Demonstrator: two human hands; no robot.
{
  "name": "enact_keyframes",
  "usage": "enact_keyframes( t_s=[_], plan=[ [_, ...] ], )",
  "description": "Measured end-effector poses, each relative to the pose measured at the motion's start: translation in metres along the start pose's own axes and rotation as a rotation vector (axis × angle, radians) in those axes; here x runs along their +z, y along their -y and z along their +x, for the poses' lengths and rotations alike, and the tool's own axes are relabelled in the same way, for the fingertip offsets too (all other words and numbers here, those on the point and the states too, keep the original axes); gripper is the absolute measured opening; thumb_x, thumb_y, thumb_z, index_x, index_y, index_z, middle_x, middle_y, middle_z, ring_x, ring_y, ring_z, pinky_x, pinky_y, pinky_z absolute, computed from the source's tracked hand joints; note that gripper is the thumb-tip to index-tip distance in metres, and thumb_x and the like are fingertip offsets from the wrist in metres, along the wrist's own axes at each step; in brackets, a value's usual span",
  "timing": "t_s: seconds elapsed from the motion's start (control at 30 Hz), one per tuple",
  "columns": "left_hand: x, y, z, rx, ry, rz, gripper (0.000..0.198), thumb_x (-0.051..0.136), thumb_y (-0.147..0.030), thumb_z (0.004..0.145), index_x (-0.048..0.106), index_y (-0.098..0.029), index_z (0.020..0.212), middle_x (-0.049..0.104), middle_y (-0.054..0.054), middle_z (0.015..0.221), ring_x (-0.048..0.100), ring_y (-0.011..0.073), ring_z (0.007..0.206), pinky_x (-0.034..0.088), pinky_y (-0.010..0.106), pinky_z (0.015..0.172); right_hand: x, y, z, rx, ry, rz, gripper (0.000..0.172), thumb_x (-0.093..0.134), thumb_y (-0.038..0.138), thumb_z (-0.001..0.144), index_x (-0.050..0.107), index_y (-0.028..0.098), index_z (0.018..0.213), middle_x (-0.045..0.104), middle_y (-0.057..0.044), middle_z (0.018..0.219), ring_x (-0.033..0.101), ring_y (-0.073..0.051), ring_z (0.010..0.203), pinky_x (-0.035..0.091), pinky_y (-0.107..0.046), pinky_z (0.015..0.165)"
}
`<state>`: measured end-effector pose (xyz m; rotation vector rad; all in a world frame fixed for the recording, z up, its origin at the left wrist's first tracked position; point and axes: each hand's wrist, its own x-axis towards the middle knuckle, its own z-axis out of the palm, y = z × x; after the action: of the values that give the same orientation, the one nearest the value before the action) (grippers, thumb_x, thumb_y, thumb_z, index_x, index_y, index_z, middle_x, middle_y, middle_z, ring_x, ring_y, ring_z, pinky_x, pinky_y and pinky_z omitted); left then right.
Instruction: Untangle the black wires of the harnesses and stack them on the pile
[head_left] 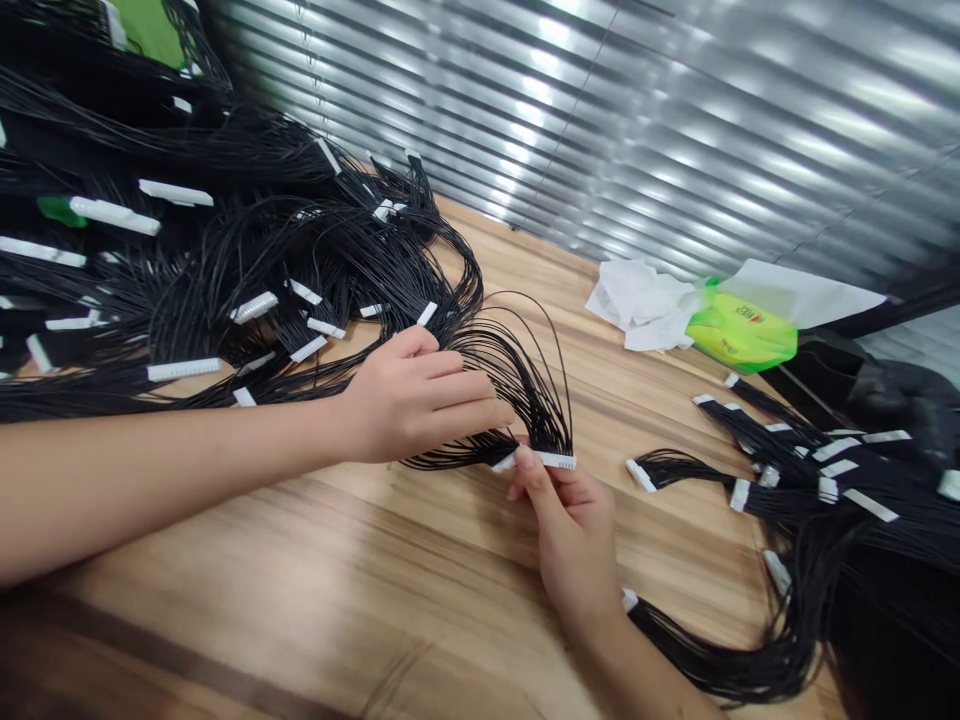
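Observation:
My left hand (416, 405) is closed around a bundle of thin black wires (517, 375) that arch up over the wooden table (300, 580). My right hand (570, 520) pinches the white connector (553, 460) at the end of those wires, fingertips on its lower edge. The wires loop from the connector back through my left fingers. Both hands sit near the middle of the table.
A big heap of black wire harnesses with white connectors (187, 270) fills the left. A smaller pile of harnesses (810, 480) lies at the right. White paper (645, 300) and a green packet (739, 330) rest by the corrugated metal wall (675, 120).

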<state>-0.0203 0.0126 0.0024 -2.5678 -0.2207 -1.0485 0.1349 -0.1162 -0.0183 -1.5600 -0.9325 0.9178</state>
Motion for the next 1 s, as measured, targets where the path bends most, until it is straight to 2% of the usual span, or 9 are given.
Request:
enact_keyframes(
  t_s=[0.1, 0.2, 0.33, 0.47, 0.53, 0.63, 0.73, 0.87, 1.0],
  plan=[
    [0.001, -0.006, 0.000, -0.038, -0.037, -0.051, 0.014, 0.060, -0.035, 0.087, 0.064, -0.030, 0.099, 0.072, -0.010, 0.090, 0.058, 0.0076, 0.072, 0.032, 0.031, 0.067, 0.000, -0.002, 0.001, 0.014, -0.016, 0.044, 0.039, 0.065, 0.048, 0.077, 0.057, 0.017, 0.055, 0.055, 0.001, 0.054, 0.047, -0.013, 0.054, 0.038, -0.026, 0.053],
    [0.003, -0.014, -0.001, -0.109, -0.072, -0.054, 0.033, 0.057, -0.056, 0.082, 0.064, -0.029, 0.100, 0.072, -0.004, 0.097, 0.060, 0.0137, 0.084, 0.032, 0.035, 0.076, -0.001, -0.005, 0.003, 0.013, -0.063, 0.122, 0.038, 0.064, 0.048, 0.078, 0.057, 0.018, 0.056, 0.055, 0.001, 0.055, 0.049, -0.013, 0.056, 0.040, -0.026, 0.057],
    [0.006, -0.016, -0.002, -0.150, 0.104, -0.227, 0.027, 0.061, -0.035, 0.081, 0.057, -0.022, 0.105, 0.068, 0.001, 0.111, 0.059, 0.0169, 0.101, 0.032, 0.037, 0.093, 0.000, -0.004, 0.006, 0.012, -0.090, 0.179, 0.041, 0.067, 0.049, 0.075, 0.056, 0.018, 0.052, 0.055, 0.001, 0.054, 0.050, -0.014, 0.058, 0.040, -0.027, 0.061],
    [0.006, -0.009, -0.005, -0.251, 0.208, -0.492, 0.025, 0.055, -0.016, 0.079, 0.052, -0.018, 0.104, 0.069, 0.001, 0.096, 0.061, 0.0151, 0.087, 0.038, 0.035, 0.092, 0.002, -0.002, 0.007, 0.013, -0.091, 0.264, 0.035, 0.066, 0.050, 0.075, 0.065, 0.017, 0.064, 0.061, -0.001, 0.058, 0.049, -0.014, 0.057, 0.041, -0.029, 0.061],
    [0.005, -0.006, -0.008, -0.375, 0.140, -0.623, 0.031, 0.052, -0.013, 0.079, 0.051, -0.019, 0.110, 0.066, 0.004, 0.101, 0.060, 0.0160, 0.089, 0.042, 0.033, 0.087, 0.003, -0.001, 0.006, 0.006, -0.042, 0.270, 0.032, 0.063, 0.048, 0.077, 0.070, 0.016, 0.073, 0.066, -0.003, 0.065, 0.049, -0.015, 0.058, 0.041, -0.029, 0.061],
    [0.007, -0.005, -0.013, -0.678, -0.041, -0.944, 0.032, 0.054, -0.016, 0.082, 0.052, -0.020, 0.114, 0.062, 0.005, 0.105, 0.058, 0.0148, 0.091, 0.044, 0.026, 0.080, 0.003, -0.004, 0.003, -0.013, 0.118, 0.170, 0.032, 0.059, 0.044, 0.081, 0.070, 0.016, 0.070, 0.069, -0.005, 0.069, 0.051, -0.017, 0.063, 0.041, -0.030, 0.064],
    [0.011, -0.006, -0.014, -0.956, -0.191, -1.222, 0.023, 0.063, -0.025, 0.082, 0.057, -0.019, 0.104, 0.057, 0.000, 0.082, 0.052, 0.0085, 0.069, 0.042, 0.019, 0.065, 0.004, -0.008, 0.002, -0.026, 0.229, 0.106, 0.035, 0.054, 0.043, 0.085, 0.069, 0.017, 0.067, 0.069, -0.005, 0.068, 0.051, -0.017, 0.066, 0.040, -0.029, 0.066],
    [0.013, -0.001, -0.003, -1.065, -0.327, -1.285, 0.027, 0.055, -0.046, 0.088, 0.052, -0.021, 0.096, 0.032, -0.008, 0.056, 0.027, 0.0049, 0.043, 0.026, 0.018, 0.044, 0.006, -0.005, 0.005, 0.000, 0.187, 0.245, 0.030, 0.055, 0.044, 0.081, 0.067, 0.018, 0.071, 0.071, -0.005, 0.068, 0.050, -0.016, 0.060, 0.040, -0.028, 0.061],
    [-0.014, 0.028, 0.025, -1.154, -0.532, -1.298, 0.031, 0.040, -0.050, 0.093, 0.043, -0.021, 0.084, 0.024, -0.009, 0.054, 0.028, 0.0063, 0.043, 0.035, 0.019, 0.049, 0.005, 0.002, 0.010, -0.001, 0.118, 0.410, 0.030, 0.055, 0.045, 0.079, 0.064, 0.018, 0.069, 0.071, -0.005, 0.066, 0.051, -0.016, 0.059, 0.040, -0.028, 0.059]
  ],
)
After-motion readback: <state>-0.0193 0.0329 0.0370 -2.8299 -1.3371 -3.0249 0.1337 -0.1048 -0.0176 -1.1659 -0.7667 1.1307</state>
